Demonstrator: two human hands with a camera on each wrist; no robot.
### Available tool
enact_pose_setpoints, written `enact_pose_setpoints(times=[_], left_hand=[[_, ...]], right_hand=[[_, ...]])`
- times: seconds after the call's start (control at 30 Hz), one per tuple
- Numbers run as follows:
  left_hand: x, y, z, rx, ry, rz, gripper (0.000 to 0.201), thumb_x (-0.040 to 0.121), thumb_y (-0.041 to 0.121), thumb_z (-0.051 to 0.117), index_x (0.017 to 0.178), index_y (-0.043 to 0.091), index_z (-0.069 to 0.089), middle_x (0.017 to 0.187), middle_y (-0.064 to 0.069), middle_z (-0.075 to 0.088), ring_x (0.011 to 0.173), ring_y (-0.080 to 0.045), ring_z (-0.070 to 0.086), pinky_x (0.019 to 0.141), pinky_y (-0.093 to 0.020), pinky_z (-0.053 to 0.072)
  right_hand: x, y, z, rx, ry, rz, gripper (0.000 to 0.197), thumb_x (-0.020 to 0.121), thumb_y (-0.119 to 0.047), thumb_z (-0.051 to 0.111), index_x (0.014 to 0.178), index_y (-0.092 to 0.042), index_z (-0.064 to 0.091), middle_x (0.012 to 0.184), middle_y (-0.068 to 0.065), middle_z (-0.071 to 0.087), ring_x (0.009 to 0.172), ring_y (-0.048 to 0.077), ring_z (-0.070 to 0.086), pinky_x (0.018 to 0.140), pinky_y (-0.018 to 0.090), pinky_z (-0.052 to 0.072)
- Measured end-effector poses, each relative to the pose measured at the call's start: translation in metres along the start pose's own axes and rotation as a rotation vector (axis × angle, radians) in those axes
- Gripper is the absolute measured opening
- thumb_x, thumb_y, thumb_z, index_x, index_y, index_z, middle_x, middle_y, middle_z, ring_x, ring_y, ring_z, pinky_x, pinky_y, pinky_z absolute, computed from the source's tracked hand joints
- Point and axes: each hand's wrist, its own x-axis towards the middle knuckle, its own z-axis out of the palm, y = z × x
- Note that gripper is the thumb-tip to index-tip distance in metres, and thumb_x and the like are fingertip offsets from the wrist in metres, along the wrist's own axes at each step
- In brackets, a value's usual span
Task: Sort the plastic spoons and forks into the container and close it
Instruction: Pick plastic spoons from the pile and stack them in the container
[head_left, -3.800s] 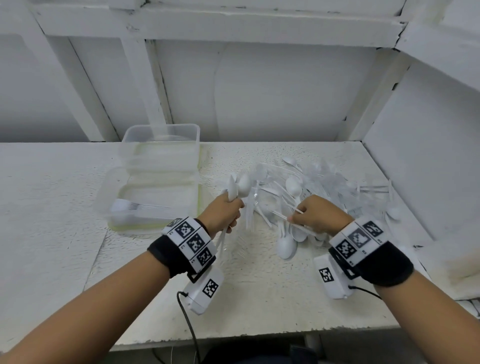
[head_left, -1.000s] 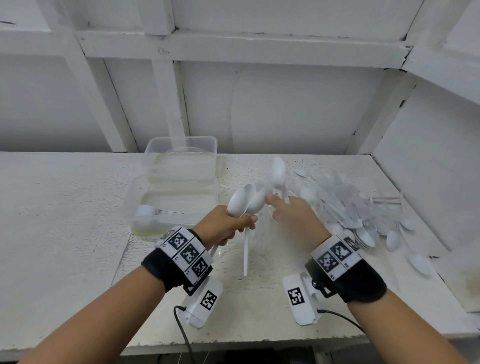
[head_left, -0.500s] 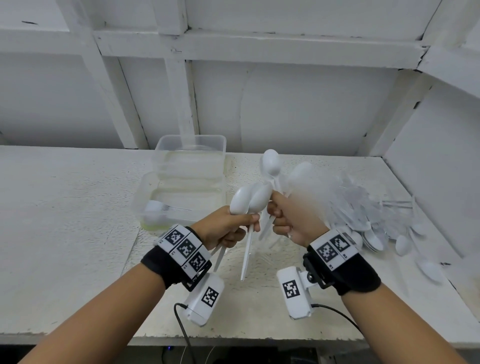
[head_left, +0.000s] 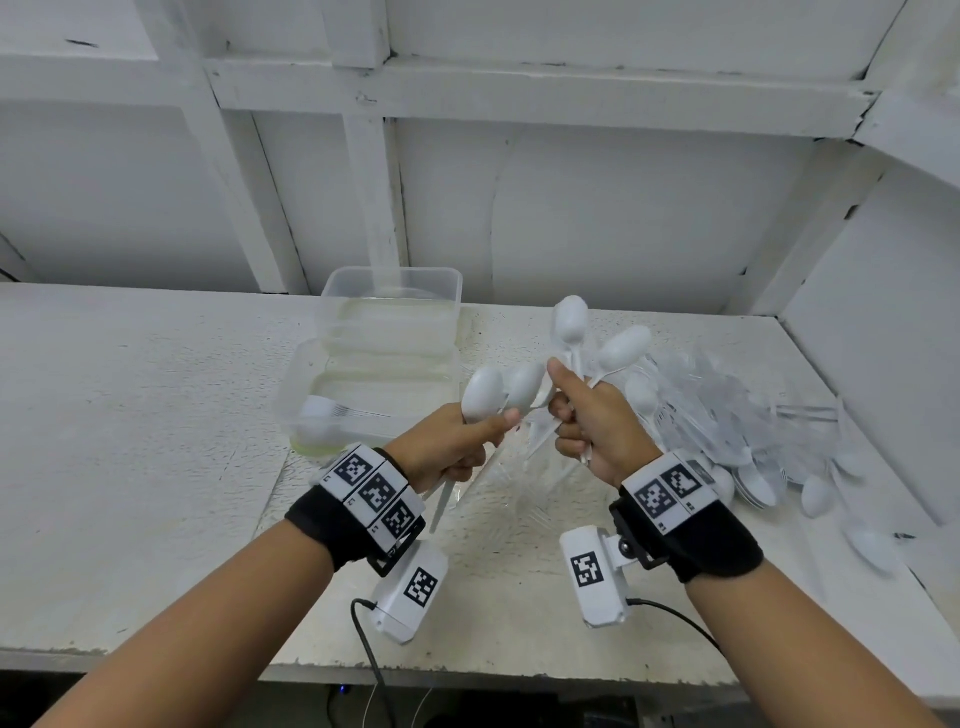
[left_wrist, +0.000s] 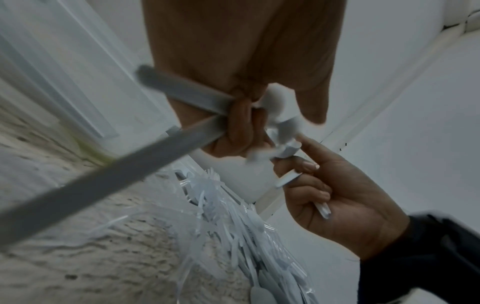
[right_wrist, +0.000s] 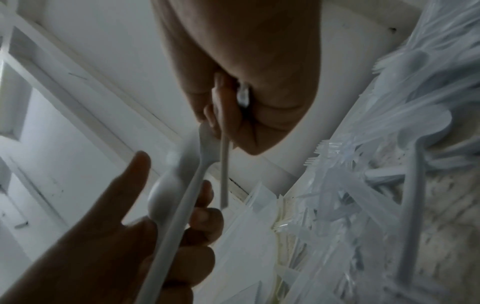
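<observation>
Two bunches: I have white plastic spoons in each hand, raised above the table (head_left: 156, 415), bowls up.
Left hand (head_left: 447, 447): fingers curled round the handles of its spoons (head_left: 498, 392), thumb pressed over them.
Right hand (head_left: 597, 426): closed in a fist round its spoons (head_left: 571, 317), thumb up, touching my left thumb.
Container (head_left: 374, 384): clear tub, far left of my hands, lid off, a few pieces of cutlery lying at its left end; I cannot tell which kind.
Second clear tub (head_left: 392, 301): just behind it, against the wall.
Pile (head_left: 727, 431): loose spoons and clear forks heaped on the right, so most of the sorting looks still to do.
Step in hand: I judge I am merging the right bunch into the left.
Doing it well: line the handles up parallel, bowls nested the same way, then loosen my left thumb only enough to take them, since splayed handles slip easily.
</observation>
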Motion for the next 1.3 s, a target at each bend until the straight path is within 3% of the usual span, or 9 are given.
enact_pose_setpoints(times=[0.1,0.2,0.37,0.5,0.73,0.87,1.03,1.2,1.3], left_hand=[[0.004,0.0,0.001,0.001,0.056,-0.031,0.058,0.087,0.064,0.025,0.092,0.017,0.059,0.074,0.004,0.046,0.052,-0.007,0.031,0.045,-0.018,0.026],[0.007,-0.001,0.006,-0.002,0.081,-0.054,0.069,0.094,0.059,0.006,0.099,0.017,0.061,0.072,0.002,0.045,0.056,-0.01,0.031,0.05,-0.022,0.025],[0.004,0.001,0.012,0.249,0.125,0.048,0.041,0.101,0.029,0.024,0.113,0.006,0.055,0.075,0.002,0.043,0.056,-0.009,0.031,0.051,-0.02,0.025],[0.003,0.0,0.013,0.382,0.161,0.154,0.036,0.1,0.027,0.037,0.103,-0.004,0.055,0.069,0.004,0.04,0.058,-0.008,0.035,0.054,-0.019,0.029],[0.011,-0.003,0.014,0.351,0.31,0.225,0.052,0.099,0.035,0.038,0.085,-0.01,0.061,0.066,-0.006,0.053,0.062,-0.018,0.047,0.064,-0.03,0.038],[0.011,-0.001,0.018,0.202,0.273,0.178,0.04,0.099,0.036,0.035,0.093,0.004,0.059,0.067,-0.002,0.062,0.056,-0.017,0.061,0.053,-0.027,0.046],[0.013,0.0,0.023,0.194,0.288,0.163,0.037,0.1,0.033,0.035,0.079,0.009,0.053,0.056,0.001,0.052,0.04,-0.009,0.047,0.046,-0.024,0.037],[0.015,-0.005,0.027,0.193,0.342,0.126,0.036,0.1,0.033,0.036,0.08,0.007,0.053,0.057,0.001,0.049,0.042,-0.008,0.047,0.045,-0.022,0.036],[0.013,-0.003,0.027,0.192,0.294,0.112,0.038,0.101,0.029,0.033,0.074,0.011,0.051,0.058,-0.001,0.053,0.048,-0.012,0.051,0.049,-0.023,0.041]], right_hand=[[-0.001,0.002,0.001,-0.087,0.023,-0.064,0.026,0.092,-0.035,0.054,0.086,-0.011,0.058,0.05,-0.004,0.036,0.032,0.002,0.024,0.033,0.015,0.02],[-0.003,0.003,0.007,-0.16,0.033,-0.118,0.03,0.093,-0.035,0.054,0.075,-0.011,0.052,0.054,-0.001,0.035,0.034,0.004,0.025,0.034,0.016,0.021],[-0.002,0.002,0.013,-0.248,0.061,-0.153,0.033,0.094,-0.033,0.051,0.068,-0.014,0.05,0.054,0.0,0.036,0.037,0.005,0.026,0.035,0.017,0.022],[-0.001,0.003,0.012,-0.295,0.038,-0.16,0.028,0.095,-0.034,0.049,0.082,-0.011,0.054,0.054,-0.001,0.036,0.038,0.005,0.028,0.037,0.018,0.023],[-0.001,0.006,0.012,-0.355,0.011,-0.165,0.03,0.096,-0.021,0.044,0.066,-0.016,0.043,0.055,0.002,0.036,0.035,0.004,0.027,0.036,0.018,0.022],[-0.005,0.008,0.018,-0.32,-0.004,-0.179,0.042,0.098,-0.036,0.041,0.061,-0.016,0.042,0.051,0.0,0.036,0.035,0.004,0.028,0.036,0.018,0.022],[-0.011,0.011,0.017,-0.298,-0.017,-0.24,0.047,0.097,-0.042,0.038,0.058,-0.016,0.039,0.049,-0.003,0.035,0.034,0.002,0.028,0.036,0.015,0.023],[-0.002,0.019,0.016,-0.574,0.055,-0.435,0.017,0.094,-0.025,0.048,0.101,-0.01,0.052,0.068,-0.006,0.052,0.061,0.003,0.05,0.055,0.013,0.039],[0.001,0.021,0.011,-0.605,0.048,-0.431,0.019,0.094,-0.024,0.044,0.101,-0.007,0.05,0.069,-0.001,0.05,0.063,0.009,0.049,0.059,0.019,0.041]])
